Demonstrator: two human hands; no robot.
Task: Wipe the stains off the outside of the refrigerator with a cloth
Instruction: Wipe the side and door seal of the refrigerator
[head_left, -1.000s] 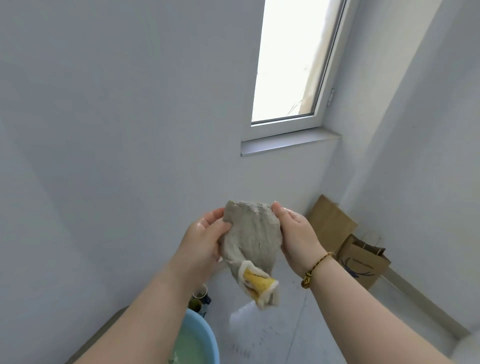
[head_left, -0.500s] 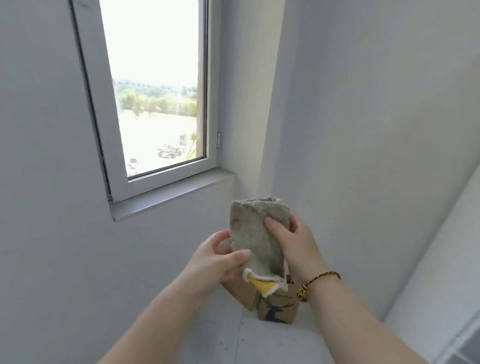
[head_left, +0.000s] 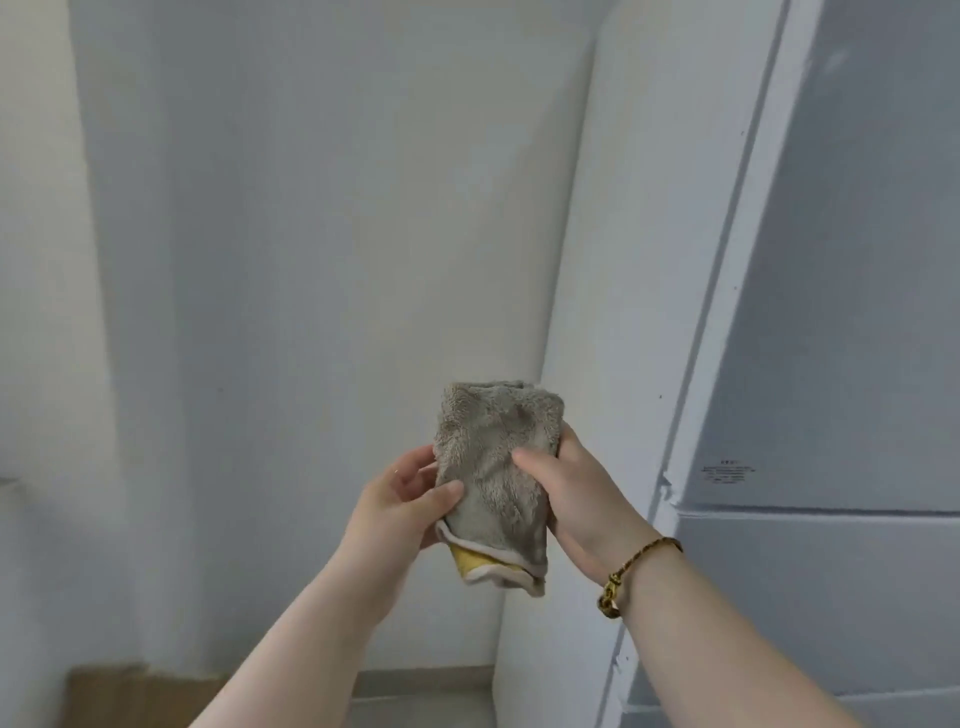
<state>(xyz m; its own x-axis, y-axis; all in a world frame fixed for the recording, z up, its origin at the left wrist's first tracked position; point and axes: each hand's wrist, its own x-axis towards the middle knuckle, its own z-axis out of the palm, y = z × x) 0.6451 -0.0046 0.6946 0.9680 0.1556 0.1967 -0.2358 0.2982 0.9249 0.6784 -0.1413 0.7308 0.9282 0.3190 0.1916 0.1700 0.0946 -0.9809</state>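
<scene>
Cloth held up in mid-air in front of the person, between the pale wall and the white side of the refrigerator, near it but not touching. It's folded into a thick pad, grey fluffy face towards the camera, with a yellow layer and pale hem poking out at the bottom. Left hand pinches the lower left edge, thumb on the front, fingers behind. Right hand grips the right side, thumb pressed into the pile, other fingers hidden behind the cloth; a braided bracelet sits on that wrist. Handling, as a judgement: light, soft, floppy plush that won't keep the fold by itself, so the loose hem will likely flop open if let go. Not slippery, not fragile; damp or dry, cannot tell. Best hold for wiping is probably one hand with the palm flat behind the pad and the thumb trapping the hem end, clean grey face outward. Fridge panel looks smooth and hard, with a small printed label on the door and a few tiny dark specks along the edge, so firm flat pressure should do
</scene>
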